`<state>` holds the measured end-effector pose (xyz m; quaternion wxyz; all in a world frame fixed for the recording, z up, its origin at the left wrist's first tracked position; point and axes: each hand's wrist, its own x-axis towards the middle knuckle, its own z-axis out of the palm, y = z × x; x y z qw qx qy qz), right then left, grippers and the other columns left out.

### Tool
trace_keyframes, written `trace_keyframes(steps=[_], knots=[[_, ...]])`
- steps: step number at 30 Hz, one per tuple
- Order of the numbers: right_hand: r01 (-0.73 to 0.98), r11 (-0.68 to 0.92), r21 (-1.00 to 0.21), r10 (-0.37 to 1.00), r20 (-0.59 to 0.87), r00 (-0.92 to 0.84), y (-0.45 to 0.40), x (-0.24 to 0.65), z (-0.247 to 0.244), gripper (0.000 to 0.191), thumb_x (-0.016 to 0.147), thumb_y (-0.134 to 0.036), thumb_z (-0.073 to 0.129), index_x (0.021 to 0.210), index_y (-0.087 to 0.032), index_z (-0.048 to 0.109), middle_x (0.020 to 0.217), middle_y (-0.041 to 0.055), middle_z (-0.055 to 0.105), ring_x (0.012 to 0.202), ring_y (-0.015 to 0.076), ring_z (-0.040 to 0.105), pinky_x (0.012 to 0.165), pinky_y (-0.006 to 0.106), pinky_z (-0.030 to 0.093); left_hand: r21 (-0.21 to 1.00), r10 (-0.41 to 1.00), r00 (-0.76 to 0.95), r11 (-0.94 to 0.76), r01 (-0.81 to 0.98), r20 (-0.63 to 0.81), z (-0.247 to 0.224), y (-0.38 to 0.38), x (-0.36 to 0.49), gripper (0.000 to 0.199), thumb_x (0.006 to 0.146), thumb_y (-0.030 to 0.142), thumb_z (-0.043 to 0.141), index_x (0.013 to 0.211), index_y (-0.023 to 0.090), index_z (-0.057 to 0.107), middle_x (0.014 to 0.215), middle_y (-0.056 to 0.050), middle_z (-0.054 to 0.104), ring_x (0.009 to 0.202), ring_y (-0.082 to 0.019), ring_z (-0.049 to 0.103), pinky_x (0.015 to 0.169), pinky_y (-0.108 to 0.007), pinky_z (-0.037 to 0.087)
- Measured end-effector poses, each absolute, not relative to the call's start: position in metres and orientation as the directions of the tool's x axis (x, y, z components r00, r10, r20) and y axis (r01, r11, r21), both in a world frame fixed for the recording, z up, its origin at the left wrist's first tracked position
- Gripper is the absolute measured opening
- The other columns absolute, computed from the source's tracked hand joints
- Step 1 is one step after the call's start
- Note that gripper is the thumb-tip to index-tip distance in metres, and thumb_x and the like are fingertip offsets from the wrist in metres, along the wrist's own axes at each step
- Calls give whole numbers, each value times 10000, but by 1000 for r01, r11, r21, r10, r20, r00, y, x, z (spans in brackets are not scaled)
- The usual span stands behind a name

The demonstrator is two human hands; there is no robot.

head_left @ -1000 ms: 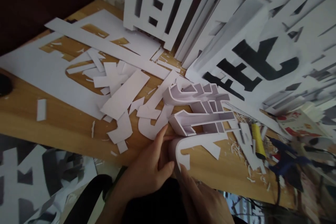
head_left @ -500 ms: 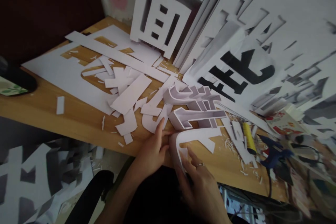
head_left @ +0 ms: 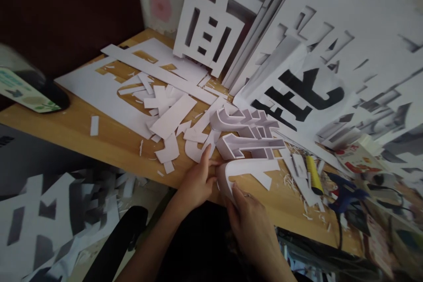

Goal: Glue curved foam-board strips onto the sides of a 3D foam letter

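Observation:
A white board letter piece [head_left: 254, 168] lies at the table's front edge, with a bent white side strip [head_left: 224, 180] standing along its rounded left end. My right hand [head_left: 249, 218] has its fingers closed round the near end of that strip. Against the strip's outer left side rests my left hand [head_left: 194, 185], fingers stretched and apart, one pointing up. Just beyond stand hollow white letter parts with raised walls: a box-like one [head_left: 228, 146] and a curved one [head_left: 221, 119]. Where my right fingertips meet the strip is partly hidden.
White offcuts [head_left: 173, 116] and a cut-out sheet [head_left: 89, 83] cover the table's left part. A bottle [head_left: 33, 90] stands far left. To the right lie a yellow cylinder [head_left: 313, 174] and a blue glue gun [head_left: 345, 191]. Large white letters [head_left: 211, 31] and boards [head_left: 330, 0] lean behind.
The camera view has shifted, bringing more of the bottle into sight. My right hand has moved along the strip, its fingers now closer together on it. My left hand stays beside the strip.

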<state>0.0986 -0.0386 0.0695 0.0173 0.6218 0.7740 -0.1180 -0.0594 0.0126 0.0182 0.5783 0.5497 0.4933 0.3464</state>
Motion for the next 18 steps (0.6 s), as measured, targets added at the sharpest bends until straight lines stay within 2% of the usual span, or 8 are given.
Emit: trace_keyframes(steps=[2,7,10,14,18], knots=[[965,209,-160,958,-166,-235,-38,100,68,249,894,-89,426,1009,-141,640,851,115,737,724,250,697,644,321,481,977,944,272,154,145,-189,17,13,-59,908,813,35,539,1565,207,61,1339,-111,629,1233,-230,574,1074,-468,432],[961,228,-158,957,-147,-251,-41,100,64,191,902,-150,456,834,-182,632,981,138,731,792,263,691,695,341,489,983,948,275,128,130,-159,12,14,-59,950,797,14,546,1569,234,38,1315,-97,646,1214,-219,589,1066,-446,439],[964,232,-133,959,-134,-249,-42,100,62,197,917,-192,463,817,-190,633,932,132,729,744,261,678,658,342,481,985,949,278,121,125,-152,10,14,-59,952,806,19,541,1571,236,16,1305,-90,653,1212,-216,588,1074,-446,429],[949,268,-166,957,-63,-282,-43,102,59,182,911,-177,463,888,-181,643,990,127,739,822,279,691,708,361,497,985,952,266,122,126,-152,10,13,-58,936,819,32,541,1570,249,25,1304,-86,653,1204,-217,592,1073,-451,427],[943,240,-231,957,-107,-269,-42,105,60,149,875,-150,504,930,-171,641,948,109,741,846,288,690,725,365,510,985,954,262,118,127,-148,9,12,-58,930,814,30,540,1570,246,44,1295,-87,656,1200,-217,595,1069,-446,432]])
